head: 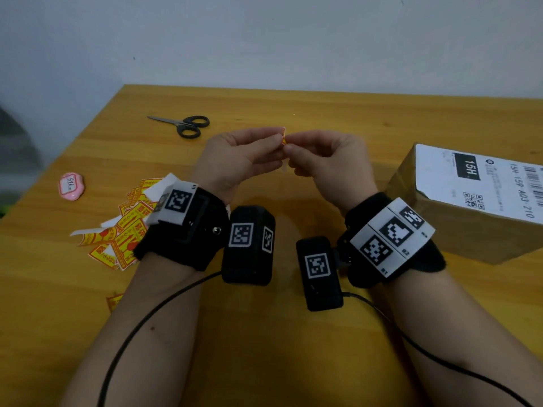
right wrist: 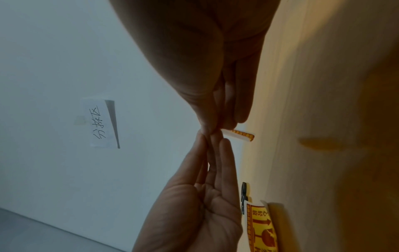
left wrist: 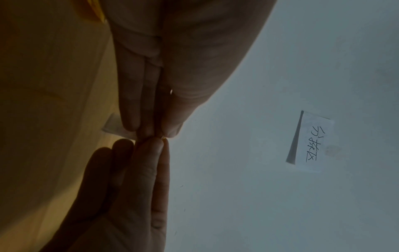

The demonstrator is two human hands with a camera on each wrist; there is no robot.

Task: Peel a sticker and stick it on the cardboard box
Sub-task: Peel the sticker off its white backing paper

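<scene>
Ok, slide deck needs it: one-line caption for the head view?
Both hands, left hand and right hand, pinch a small yellow-red sticker above the wooden table, brown cardboard box alongside.

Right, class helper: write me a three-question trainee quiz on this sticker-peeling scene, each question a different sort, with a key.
1. True or false: the left hand and right hand both pinch one small sticker above the table.
2. Which lies on the person's right? A the scissors B the cardboard box C the pile of stickers
3. Fill in: the box's top bears a white shipping ____.

Key: 1 true; 2 B; 3 label.
</scene>
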